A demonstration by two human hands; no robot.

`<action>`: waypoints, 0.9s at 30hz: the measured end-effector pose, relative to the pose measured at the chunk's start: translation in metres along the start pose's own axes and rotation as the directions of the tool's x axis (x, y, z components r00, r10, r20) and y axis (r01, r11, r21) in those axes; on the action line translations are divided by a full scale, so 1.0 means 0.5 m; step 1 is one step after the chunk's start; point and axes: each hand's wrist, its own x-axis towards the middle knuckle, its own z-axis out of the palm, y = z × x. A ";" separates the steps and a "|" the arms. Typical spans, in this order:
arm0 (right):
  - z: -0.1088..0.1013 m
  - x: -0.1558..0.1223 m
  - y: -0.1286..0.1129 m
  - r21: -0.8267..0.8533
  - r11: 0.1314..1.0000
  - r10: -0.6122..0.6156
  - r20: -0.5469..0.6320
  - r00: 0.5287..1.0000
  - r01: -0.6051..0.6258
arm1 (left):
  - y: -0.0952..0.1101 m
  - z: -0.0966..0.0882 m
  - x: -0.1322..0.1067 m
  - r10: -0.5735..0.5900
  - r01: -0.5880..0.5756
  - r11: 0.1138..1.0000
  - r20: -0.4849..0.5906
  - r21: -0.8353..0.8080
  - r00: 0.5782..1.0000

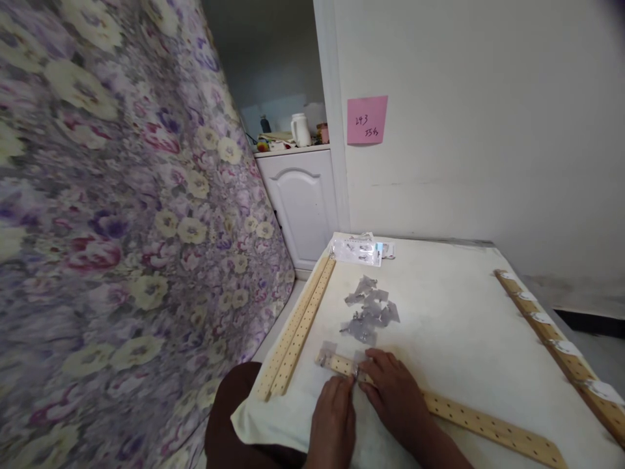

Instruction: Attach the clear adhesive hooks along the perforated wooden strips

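A pale wooden strip with rows of holes [488,423] lies slantwise across the near part of the cloth-covered table. My left hand [333,413] is closed at the strip's near edge, its fingertips pinching at a small metal piece [356,372] beside a clear plastic bag. From the right, my right hand [393,391] reaches over the strip, fingers bent around it and the bag, partly hiding both. Another small clear bag with a metal piece [326,355] rests at the strip's left end. Beyond the hands is a pile of small clear bags with metal parts [368,312].
Two more perforated strips [300,326] lie along the table's left edge. At the right edge, a wooden strip [551,339] carries several white round pieces. Clear packaging [359,251] sits at the far left corner. A floral curtain [146,228] hangs left; a white wall [463,130] stands behind.
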 end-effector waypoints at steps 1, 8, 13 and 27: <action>0.001 0.000 0.000 -0.001 1.000 -0.002 -0.001 1.000 0.002 | -0.001 0.001 0.001 -0.002 0.002 1.000 0.005 0.009 1.000; 0.011 -0.006 0.005 0.012 1.000 -0.023 -0.034 0.999 0.023 | -0.006 0.001 0.000 -0.027 0.027 0.999 0.023 -0.025 0.999; 0.030 -0.017 0.018 0.002 0.999 -0.053 -0.136 0.989 0.054 | -0.007 -0.001 -0.007 -0.085 0.087 0.989 0.019 -0.122 0.996; -0.011 -0.057 0.058 0.039 0.990 0.142 -0.133 0.981 -0.138 | 0.020 -0.022 -0.002 -0.158 0.150 0.954 -0.010 -0.260 0.987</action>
